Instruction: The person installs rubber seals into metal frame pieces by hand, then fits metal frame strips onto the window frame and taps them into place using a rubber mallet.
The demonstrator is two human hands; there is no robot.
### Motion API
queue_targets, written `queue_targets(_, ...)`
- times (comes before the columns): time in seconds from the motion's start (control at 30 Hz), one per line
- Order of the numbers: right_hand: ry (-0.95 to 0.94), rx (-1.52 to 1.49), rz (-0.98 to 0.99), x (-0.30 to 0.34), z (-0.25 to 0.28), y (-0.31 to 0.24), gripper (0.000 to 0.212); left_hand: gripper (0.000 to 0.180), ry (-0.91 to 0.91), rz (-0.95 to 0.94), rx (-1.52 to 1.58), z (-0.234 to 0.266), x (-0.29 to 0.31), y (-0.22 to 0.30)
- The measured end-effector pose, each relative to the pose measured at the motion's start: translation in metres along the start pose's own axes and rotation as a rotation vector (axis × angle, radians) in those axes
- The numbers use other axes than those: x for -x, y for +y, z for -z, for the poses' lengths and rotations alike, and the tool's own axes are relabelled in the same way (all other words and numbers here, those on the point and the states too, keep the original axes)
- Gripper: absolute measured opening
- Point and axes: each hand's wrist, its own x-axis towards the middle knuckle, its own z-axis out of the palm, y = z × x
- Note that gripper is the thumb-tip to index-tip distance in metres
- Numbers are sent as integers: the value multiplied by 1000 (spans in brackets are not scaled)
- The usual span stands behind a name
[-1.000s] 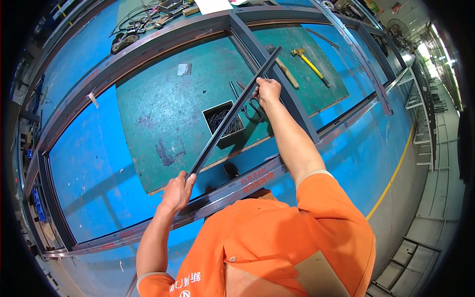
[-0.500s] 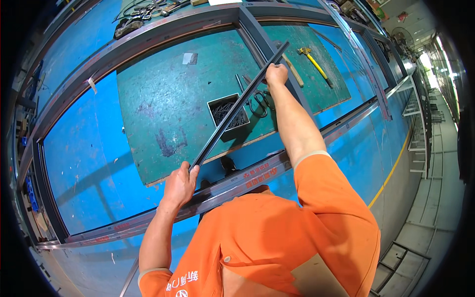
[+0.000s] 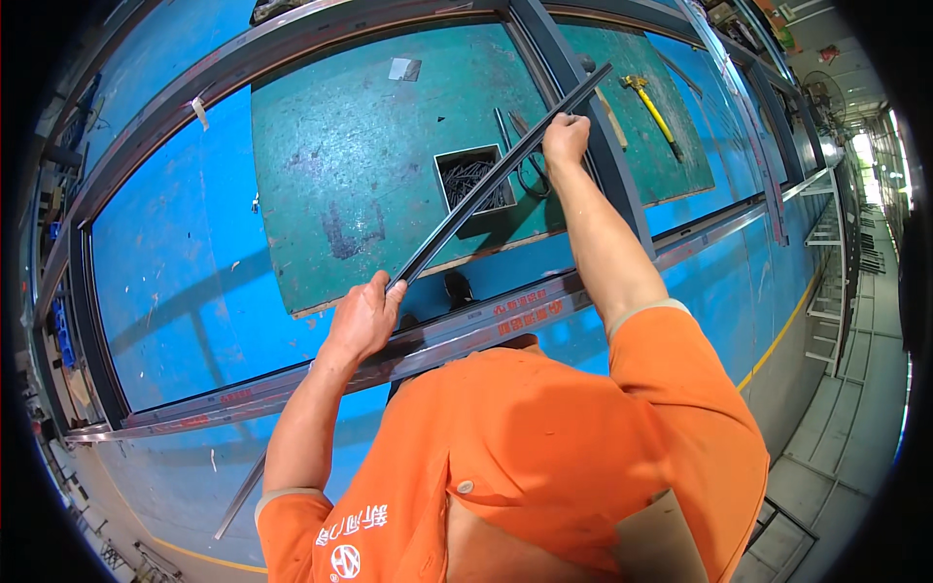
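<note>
A long, thin, dark profile strip (image 3: 455,222) runs slantwise across a large grey window-type frame (image 3: 515,309). Its near part passes beneath my left forearm, and a length of it shows again at the lower left. My left hand (image 3: 365,318) is closed around it close to the frame's near rail. Farther up and to the right, my right hand (image 3: 566,142) grips the same strip beside the frame's crossbar (image 3: 604,165). Below the strip lies an open box (image 3: 472,158) of small dark pieces. Dark-handled scissors (image 3: 533,175) lie partly hidden by the strip.
A green board (image 3: 330,165) rests inside the frame over a blue surface (image 3: 175,272). On it, past the crossbar, lies a yellow hammer (image 3: 653,115). A grey scrap (image 3: 405,69) sits toward the far side. Metal racks (image 3: 826,282) stand at the right.
The whole view has shifted, so the frame and box appear higher and farther right. More of the strip now extends beyond my right hand. Both hands keep their hold.
</note>
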Motion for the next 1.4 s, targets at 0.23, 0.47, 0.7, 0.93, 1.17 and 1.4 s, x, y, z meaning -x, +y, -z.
queue_targets(0.23,-463,-268,-37,69,44,1,24,44,-34,-22,87,13,-21,-9)
queue_targets(0.47,-489,709,976,95,29,1,21,48,-24,-27,114,35,-91,12)
queue_targets(0.7,-400,278,1022,84,20,21,22,52,40,-168,181,42,-103,18)
queue_targets(0.93,-621,-401,-217,69,76,-42,9,38,-71,170,315,52,53,-85)
queue_targets(1.17,-650,-784,-402,119,53,-80,12,34,-2,-37,253,31,-25,-5)
queue_targets(1.4,-604,-620,-253,129,40,-83,13,39,-103,-193,374,-2,-103,32)
